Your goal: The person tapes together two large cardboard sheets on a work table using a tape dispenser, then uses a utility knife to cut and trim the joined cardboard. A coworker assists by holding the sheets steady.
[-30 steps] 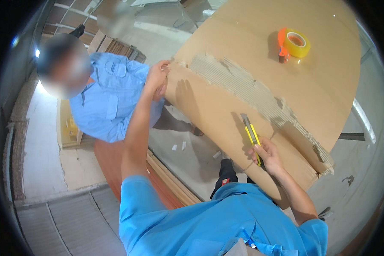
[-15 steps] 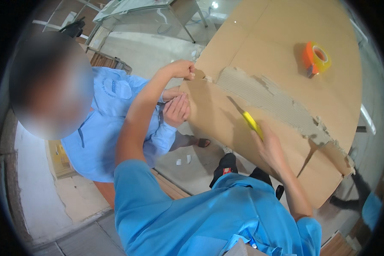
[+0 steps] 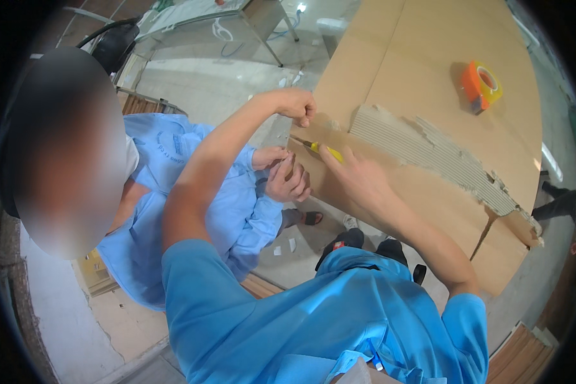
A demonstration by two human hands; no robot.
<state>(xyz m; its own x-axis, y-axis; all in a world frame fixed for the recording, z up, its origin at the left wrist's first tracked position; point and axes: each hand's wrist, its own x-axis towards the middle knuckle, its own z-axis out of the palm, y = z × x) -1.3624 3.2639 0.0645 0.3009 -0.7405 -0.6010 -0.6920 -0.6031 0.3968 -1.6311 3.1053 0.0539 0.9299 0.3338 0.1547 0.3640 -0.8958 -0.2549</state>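
My right hand (image 3: 358, 176) is closed around a yellow utility knife (image 3: 329, 153). Its blade points left over the near-left corner of a large cardboard sheet (image 3: 422, 57), close to a co-worker's fingers. Just beyond that corner, my left hand (image 3: 299, 105) is curled closed; what its fingers hold, if anything, is hidden. Across the sheet runs a torn strip of bare corrugation (image 3: 422, 153), ragged at its far edge. On the near side of the strip lies a cardboard flap (image 3: 422, 205), split toward its right end.
A co-worker in a light blue shirt (image 3: 192, 185) stands at the left, hands (image 3: 289, 179) together by the cardboard's edge. An orange and yellow tape roll (image 3: 482, 86) rests on the sheet. A table (image 3: 237, 19) stands behind; white scraps (image 3: 292, 245) lie on the floor.
My right hand has swung the knife left and away from me, toward the sheet's corner. My left hand has come off the cardboard edge it was touching. The view has shifted slightly.
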